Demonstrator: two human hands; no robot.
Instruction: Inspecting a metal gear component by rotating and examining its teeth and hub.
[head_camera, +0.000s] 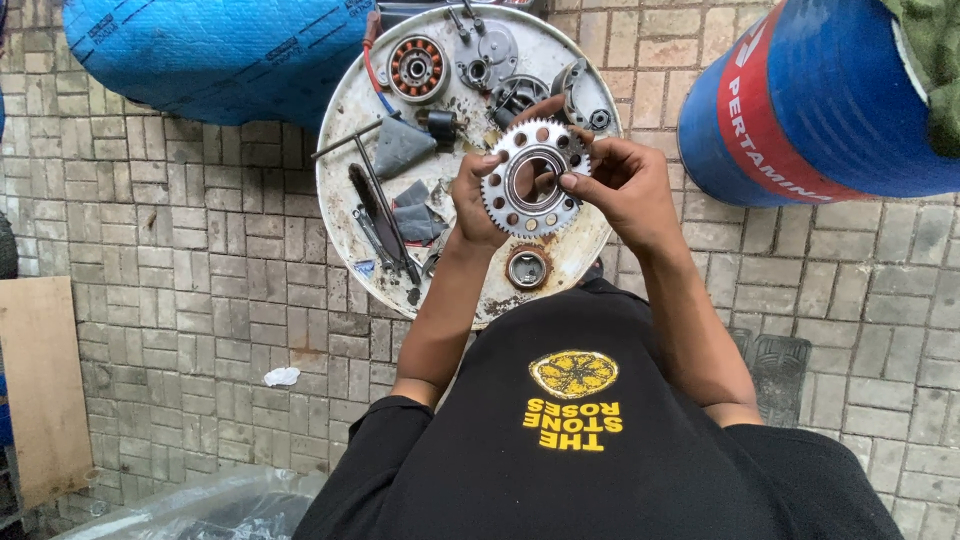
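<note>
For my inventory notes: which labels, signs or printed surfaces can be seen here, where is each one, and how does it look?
Blue drum, top right: red band with white lettering.
Blue sheet, top left: faint dark print.
Black shirt, bottom centre: round yellow emblem, yellow lettering.
No screens or signs.

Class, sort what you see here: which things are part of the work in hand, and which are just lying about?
In hand:
toothed gear wheel
left hand
right hand

Lying about:
white drum top
copper-wound stator
T-handle wrench
grey rags
blue barrel
blue sack
wooden board
</note>
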